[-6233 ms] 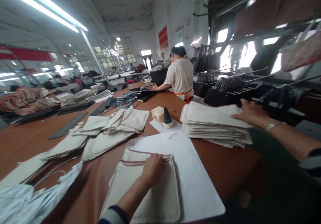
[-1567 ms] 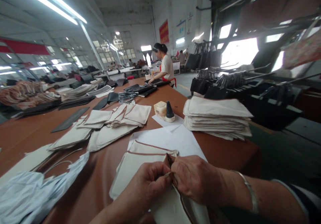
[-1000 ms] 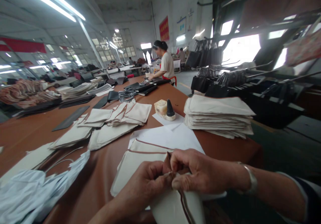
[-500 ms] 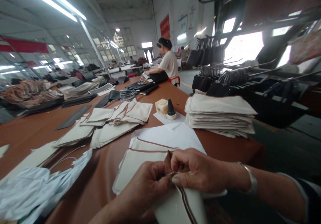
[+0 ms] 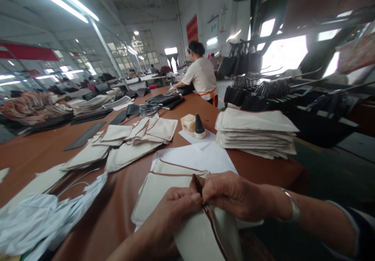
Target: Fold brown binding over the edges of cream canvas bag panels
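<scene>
Two hands, the left hand [image 5: 175, 206] and the right hand [image 5: 231, 194], pinching a cream canvas pouch with brown trim [image 5: 199, 237] over the brown bench [image 5: 117, 210].
Each grip was closed on the pouch's trimmed rim, fingertips meeting at one spot. The pouch was raised just above a flat pile of similar cream pouches [image 5: 164, 187] that lay partly on a white paper sheet [image 5: 205, 157], and its lower part hung toward the near edge. Judged risks: unequal pulls from so narrow a hold could strain or pucker the trim; a slackened pinch could let the pouch slide off the edge; the left forearm, close over the pile, could drag it askew. A tall stack of cream pouches [image 5: 254, 132], well apart at the right, stood close to the bench's edge.
</scene>
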